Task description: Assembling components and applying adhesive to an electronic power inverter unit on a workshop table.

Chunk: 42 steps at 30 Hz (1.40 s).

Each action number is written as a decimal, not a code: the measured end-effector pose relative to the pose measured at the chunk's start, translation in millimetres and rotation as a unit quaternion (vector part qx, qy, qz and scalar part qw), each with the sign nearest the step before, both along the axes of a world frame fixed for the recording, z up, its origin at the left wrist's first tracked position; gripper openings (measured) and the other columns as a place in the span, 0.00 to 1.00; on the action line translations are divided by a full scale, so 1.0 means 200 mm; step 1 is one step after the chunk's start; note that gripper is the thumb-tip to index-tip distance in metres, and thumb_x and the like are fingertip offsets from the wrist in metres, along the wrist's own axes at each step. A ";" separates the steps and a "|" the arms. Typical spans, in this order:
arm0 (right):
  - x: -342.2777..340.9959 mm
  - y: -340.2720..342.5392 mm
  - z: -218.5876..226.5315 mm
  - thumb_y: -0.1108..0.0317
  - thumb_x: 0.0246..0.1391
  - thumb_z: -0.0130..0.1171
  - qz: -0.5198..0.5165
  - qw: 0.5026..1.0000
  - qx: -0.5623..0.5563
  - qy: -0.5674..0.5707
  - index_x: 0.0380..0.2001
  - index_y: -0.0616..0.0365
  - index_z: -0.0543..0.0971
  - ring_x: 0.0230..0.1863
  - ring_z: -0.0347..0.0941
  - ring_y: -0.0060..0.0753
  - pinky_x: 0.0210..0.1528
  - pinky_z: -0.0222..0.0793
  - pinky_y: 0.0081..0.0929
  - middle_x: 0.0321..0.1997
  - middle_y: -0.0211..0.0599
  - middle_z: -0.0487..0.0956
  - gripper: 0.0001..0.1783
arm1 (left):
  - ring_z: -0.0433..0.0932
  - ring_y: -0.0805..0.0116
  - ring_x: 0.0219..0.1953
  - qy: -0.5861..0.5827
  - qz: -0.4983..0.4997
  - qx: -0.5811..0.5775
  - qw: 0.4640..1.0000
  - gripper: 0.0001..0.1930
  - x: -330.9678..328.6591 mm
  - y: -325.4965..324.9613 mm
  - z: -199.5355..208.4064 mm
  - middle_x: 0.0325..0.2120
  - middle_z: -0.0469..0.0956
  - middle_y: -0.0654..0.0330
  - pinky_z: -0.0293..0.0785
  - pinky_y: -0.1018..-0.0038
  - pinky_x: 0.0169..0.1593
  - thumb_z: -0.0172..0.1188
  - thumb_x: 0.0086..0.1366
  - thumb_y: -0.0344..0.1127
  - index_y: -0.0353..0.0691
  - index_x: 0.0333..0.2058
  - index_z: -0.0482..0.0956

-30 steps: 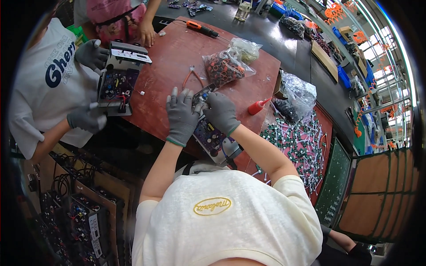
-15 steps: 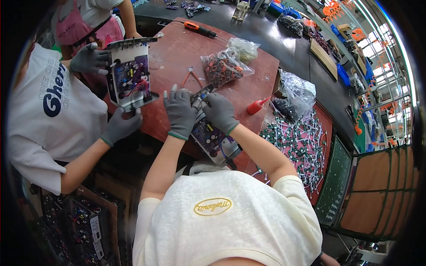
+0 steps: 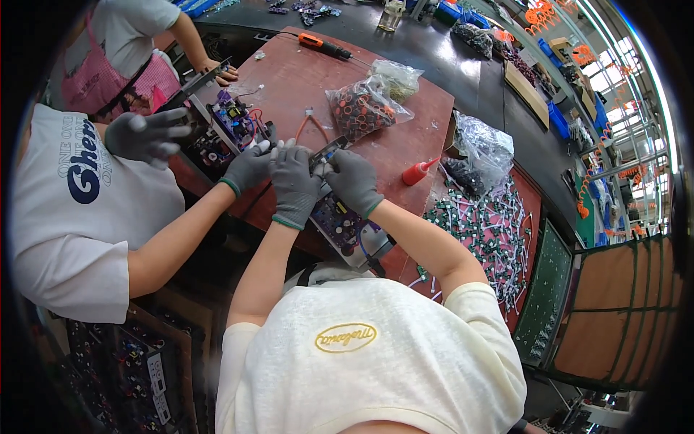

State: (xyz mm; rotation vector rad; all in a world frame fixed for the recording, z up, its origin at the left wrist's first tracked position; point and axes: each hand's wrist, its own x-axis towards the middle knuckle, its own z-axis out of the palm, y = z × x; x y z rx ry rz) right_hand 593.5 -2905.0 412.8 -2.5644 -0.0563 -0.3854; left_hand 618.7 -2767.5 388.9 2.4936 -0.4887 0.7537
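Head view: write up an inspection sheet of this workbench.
Surface: reddish-brown table top, dark bench beyond.
Job's things: purple circuit board under both hands, at the near edge.
Clutter: two clear bags of parts, red squeeze bottle, orange-handled cutters, orange-handled tool, heap of small white and green parts.
Hands: left hand and right hand, grey-gloved, on the board.
Cables: cord running from the orange-handled tool.
Surroundings: co-worker's gloved hand by a second board; another person behind.
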 end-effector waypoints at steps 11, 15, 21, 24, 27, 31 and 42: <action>-0.01 -0.04 0.09 0.63 0.46 0.59 0.030 0.998 0.049 0.005 0.27 0.56 0.76 0.33 0.75 0.48 0.34 0.69 0.42 0.29 0.43 0.76 0.09 | 0.72 0.57 0.49 0.060 -0.070 -0.122 0.988 0.13 -0.03 0.08 0.02 0.41 0.75 0.52 0.65 0.64 0.54 0.58 0.61 0.38 0.37 0.40 0.75; -0.07 -0.11 0.13 0.60 0.52 0.56 0.012 0.998 0.034 -0.045 0.29 0.55 0.78 0.34 0.75 0.46 0.36 0.69 0.39 0.30 0.42 0.77 0.10 | 0.74 0.67 0.45 0.160 -0.113 -0.421 0.886 0.11 -0.13 0.24 0.07 0.39 0.76 0.55 0.71 0.73 0.48 0.49 0.69 0.34 0.33 0.45 0.72; -0.23 0.03 0.13 0.66 0.50 0.58 0.129 0.990 0.033 -0.036 0.31 0.55 0.78 0.36 0.74 0.45 0.37 0.70 0.38 0.32 0.40 0.76 0.06 | 0.76 0.73 0.41 0.306 -0.069 -0.455 0.833 0.13 -0.31 0.39 -0.17 0.44 0.75 0.55 0.75 0.77 0.44 0.44 0.70 0.32 0.33 0.49 0.71; -0.25 0.10 0.13 0.66 0.48 0.59 0.200 0.980 -0.013 0.000 0.35 0.51 0.78 0.38 0.74 0.44 0.39 0.70 0.37 0.37 0.37 0.75 0.08 | 0.77 0.69 0.41 0.403 -0.038 -0.586 0.702 0.14 -0.37 0.38 -0.18 0.43 0.75 0.55 0.78 0.74 0.44 0.45 0.70 0.32 0.32 0.50 0.70; -0.23 0.15 0.11 0.66 0.47 0.60 0.222 0.974 -0.050 -0.011 0.35 0.50 0.78 0.39 0.74 0.44 0.39 0.70 0.36 0.36 0.36 0.75 0.10 | 0.78 0.66 0.41 0.426 -0.104 -0.648 0.622 0.14 -0.40 0.39 -0.18 0.41 0.76 0.53 0.80 0.70 0.44 0.46 0.69 0.30 0.30 0.50 0.70; -0.20 0.18 0.06 0.65 0.46 0.60 0.242 0.968 -0.065 -0.011 0.35 0.50 0.79 0.39 0.74 0.42 0.38 0.70 0.36 0.36 0.35 0.75 0.10 | 0.79 0.64 0.39 0.416 -0.114 -0.654 0.622 0.15 -0.41 0.36 -0.13 0.40 0.77 0.52 0.80 0.69 0.44 0.46 0.68 0.27 0.29 0.51 0.69; -0.21 0.17 0.03 0.61 0.50 0.59 0.220 0.975 -0.004 0.017 0.35 0.51 0.79 0.39 0.74 0.42 0.38 0.70 0.37 0.34 0.36 0.77 0.10 | 0.80 0.60 0.42 0.428 -0.094 -0.691 0.576 0.20 -0.43 0.37 -0.01 0.44 0.76 0.47 0.79 0.68 0.47 0.47 0.65 0.23 0.26 0.56 0.64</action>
